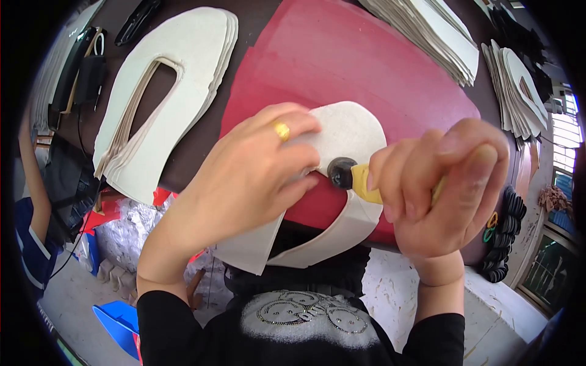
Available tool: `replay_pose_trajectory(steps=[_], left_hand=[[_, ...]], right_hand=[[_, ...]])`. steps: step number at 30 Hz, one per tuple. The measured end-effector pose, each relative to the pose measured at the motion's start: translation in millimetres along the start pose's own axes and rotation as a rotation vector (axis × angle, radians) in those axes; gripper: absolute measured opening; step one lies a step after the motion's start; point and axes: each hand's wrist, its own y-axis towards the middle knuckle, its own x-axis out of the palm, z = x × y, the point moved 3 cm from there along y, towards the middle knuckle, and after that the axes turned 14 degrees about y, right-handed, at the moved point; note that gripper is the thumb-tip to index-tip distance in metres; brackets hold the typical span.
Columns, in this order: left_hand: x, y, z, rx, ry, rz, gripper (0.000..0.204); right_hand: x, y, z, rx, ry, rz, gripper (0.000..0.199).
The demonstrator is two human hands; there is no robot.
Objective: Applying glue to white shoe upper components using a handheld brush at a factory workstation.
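Observation:
A white U-shaped piece of sheet material (351,125) lies on the red mat, its rounded end away from me and its two legs toward my body. Over its left side is my left hand (268,158), with a ring on one finger; the bent fingers and thumb close at its inner edge, partly hiding it. My right hand (442,183) is wrapped round the yellow handle of a hammer (368,183). Its dark round head (342,172) rests at or just above the inner edge of the curve, beside my left fingertips.
Under the work is a red mat (342,61) on a dark table. Stacks of similar white pieces stand at left (195,43), at far right (516,85) and at the back (439,36). A black stapler-like object (137,21) lies far left. Another person's arm (33,171) shows at the left edge.

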Motion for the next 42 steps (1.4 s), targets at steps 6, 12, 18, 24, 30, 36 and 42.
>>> replay_pose_trajectory(steps=[6, 12, 18, 24, 30, 36, 42], left_hand=[[1, -11, 9, -0.141, 0.108, 0.170, 0.008], [4, -8, 0, -0.148, 0.085, 0.166, 0.007], [16, 11, -3, 0.084, -0.054, 0.044, 0.010], [48, 59, 23, 0.496, -0.137, -0.284, 0.009], [33, 26, 49, 0.271, 0.250, -0.064, 0.009], [48, 24, 56, 0.157, 0.090, 0.106, 0.004], [44, 26, 55, 0.098, 0.058, 0.061, 0.007]], right_hand=[[3, 21, 24, -0.097, -0.109, -0.033, 0.028], [9, 24, 23, -0.162, -0.137, -0.082, 0.032], [-6, -7, -23, 0.013, -0.302, 0.190, 0.029], [-35, -65, -52, -0.227, -0.163, 0.140, 0.021], [-38, -54, -31, -0.166, -0.072, 0.139, 0.021], [-38, -45, -29, -0.186, -0.102, 0.138, 0.021], [-41, -33, -30, -0.186, -0.158, 0.166, 0.023]])
